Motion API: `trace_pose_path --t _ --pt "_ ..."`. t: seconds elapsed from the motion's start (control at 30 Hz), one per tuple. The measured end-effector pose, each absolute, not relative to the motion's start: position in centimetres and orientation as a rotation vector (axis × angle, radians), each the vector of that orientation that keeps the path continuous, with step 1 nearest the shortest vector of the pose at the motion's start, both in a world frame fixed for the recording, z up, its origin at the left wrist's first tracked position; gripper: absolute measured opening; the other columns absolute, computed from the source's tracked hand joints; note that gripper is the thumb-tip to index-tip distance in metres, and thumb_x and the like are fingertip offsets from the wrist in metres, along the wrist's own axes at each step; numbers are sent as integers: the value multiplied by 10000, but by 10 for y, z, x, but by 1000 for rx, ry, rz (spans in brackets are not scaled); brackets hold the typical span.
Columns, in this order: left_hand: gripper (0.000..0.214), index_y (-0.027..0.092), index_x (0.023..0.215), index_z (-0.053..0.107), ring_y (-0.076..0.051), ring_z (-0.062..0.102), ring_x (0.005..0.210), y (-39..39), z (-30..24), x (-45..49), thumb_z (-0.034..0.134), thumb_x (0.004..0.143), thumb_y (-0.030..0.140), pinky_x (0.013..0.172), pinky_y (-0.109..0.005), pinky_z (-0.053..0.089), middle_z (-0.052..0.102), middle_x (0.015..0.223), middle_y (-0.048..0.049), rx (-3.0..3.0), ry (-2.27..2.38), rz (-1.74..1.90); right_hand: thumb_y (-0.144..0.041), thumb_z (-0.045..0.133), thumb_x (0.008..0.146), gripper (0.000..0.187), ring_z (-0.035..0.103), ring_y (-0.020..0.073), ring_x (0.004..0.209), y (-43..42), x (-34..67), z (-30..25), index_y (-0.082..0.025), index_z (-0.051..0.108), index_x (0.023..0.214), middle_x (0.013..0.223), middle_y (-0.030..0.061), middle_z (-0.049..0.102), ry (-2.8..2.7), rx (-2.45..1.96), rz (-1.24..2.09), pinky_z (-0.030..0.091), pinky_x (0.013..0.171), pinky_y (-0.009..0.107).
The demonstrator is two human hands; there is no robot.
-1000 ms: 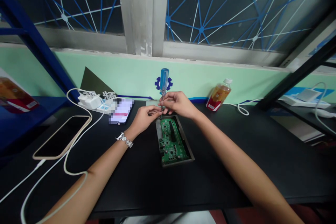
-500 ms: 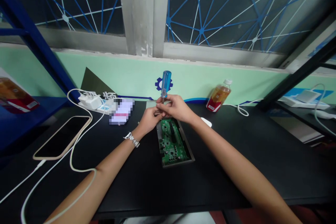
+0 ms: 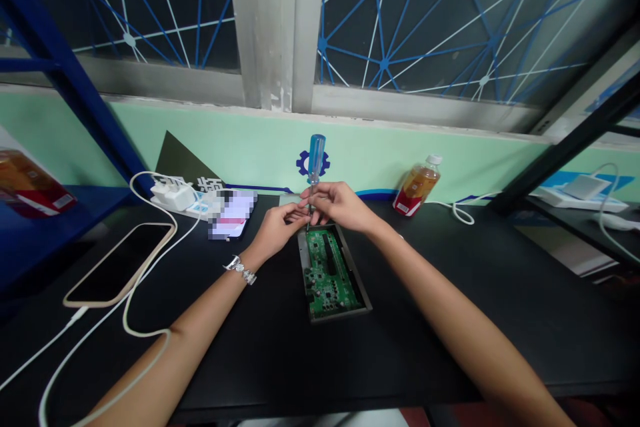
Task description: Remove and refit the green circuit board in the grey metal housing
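Observation:
A green circuit board [image 3: 330, 273] lies in a grey metal tray [image 3: 363, 280] on the black table [image 3: 280, 340]. A screwdriver with a clear blue handle [image 3: 315, 155] stands upright over the board's far left corner. My right hand [image 3: 337, 205] pinches its metal shaft just below the handle. My left hand [image 3: 275, 227], with a silver watch at the wrist, is closed on the lower shaft near the tip. What is under the tip is hidden by my fingers.
A dark phone [image 3: 117, 263] on a white cable [image 3: 135, 320] lies at the left. Behind it are a white charger on a power strip [image 3: 175, 197] and a second phone [image 3: 231, 213]. A bottle of amber drink [image 3: 417, 184] stands at the back right.
Both hands stay at the board's far corner. The screwdriver tilted slightly half a second ago and now stands upright again. My left forearm has shifted a little and the cable loop moved with it.

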State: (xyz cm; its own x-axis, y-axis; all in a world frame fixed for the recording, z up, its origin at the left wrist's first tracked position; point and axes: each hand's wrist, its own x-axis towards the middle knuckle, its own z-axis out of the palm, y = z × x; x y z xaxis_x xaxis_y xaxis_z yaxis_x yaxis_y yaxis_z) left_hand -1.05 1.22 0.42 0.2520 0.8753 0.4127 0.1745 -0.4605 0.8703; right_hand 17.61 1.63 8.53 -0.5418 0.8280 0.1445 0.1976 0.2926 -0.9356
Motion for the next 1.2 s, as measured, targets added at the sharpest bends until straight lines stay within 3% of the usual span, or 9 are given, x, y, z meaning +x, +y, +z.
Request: trace_pose_path --t 0.13,0.3,0.43,0.63,0.8,0.93,1.03,1.2 --pt "249 136 1035 707 -228 721 891 12 2 -2 665 873 320 836 -353 563 770 943 -85 1787 890 1227 -335 591 905 256 660 144 600 12 173 83 -169 622 1097 789 45 698 -2036 -953 1108 527 531 258" --pt "235 128 874 712 -226 718 815 9 4 4 674 864 359 768 -332 566 763 843 -82 1764 931 1217 -306 669 847 137 663 152 621 10 172 83 -172 664 879 838 48 712 -2094 -1014 667 533 613 282" --pt "269 135 942 717 -210 717 845 6 6 1 680 866 390 803 -330 572 761 907 -86 1763 904 1208 -304 649 867 141 691 179 634 11 175 85 -168 654 831 711 29 694 -2088 -1020 745 537 614 284" --pt "262 152 1037 711 -203 716 896 0 12 -13 673 879 358 877 -352 565 759 979 -95 1814 940 1190 -301 528 957 143 703 169 685 8 178 84 -177 599 944 852 64 724 -2076 -943 848 558 666 294" --pt "244 176 1057 708 -198 709 894 -8 14 -24 665 883 342 854 -350 566 751 1012 -86 1874 1012 1181 -419 478 990 235 687 162 675 1 189 81 -191 522 959 882 73 713 -1893 -906 968 566 659 309" --pt "228 205 1050 716 -197 703 898 -19 13 -32 676 873 342 833 -341 566 750 1027 -73 1950 1051 1136 -481 599 916 308 680 150 667 -10 203 68 -211 452 933 899 62 703 -1599 -835 1112 564 673 318" --pt "205 213 1024 727 -192 698 878 -27 12 -33 687 863 334 812 -326 561 754 1006 -63 2008 1059 1077 -401 763 788 419 666 145 643 -21 211 48 -237 398 914 845 13 695 -1346 -806 1160 547 653 305" --pt "191 208 996 730 -176 690 844 -35 14 -28 676 875 347 792 -296 549 756 952 -44 2018 1071 1054 -289 801 727 447 678 140 667 -33 215 20 -247 396 911 860 -7 709 -1022 -838 1298 557 702 300"
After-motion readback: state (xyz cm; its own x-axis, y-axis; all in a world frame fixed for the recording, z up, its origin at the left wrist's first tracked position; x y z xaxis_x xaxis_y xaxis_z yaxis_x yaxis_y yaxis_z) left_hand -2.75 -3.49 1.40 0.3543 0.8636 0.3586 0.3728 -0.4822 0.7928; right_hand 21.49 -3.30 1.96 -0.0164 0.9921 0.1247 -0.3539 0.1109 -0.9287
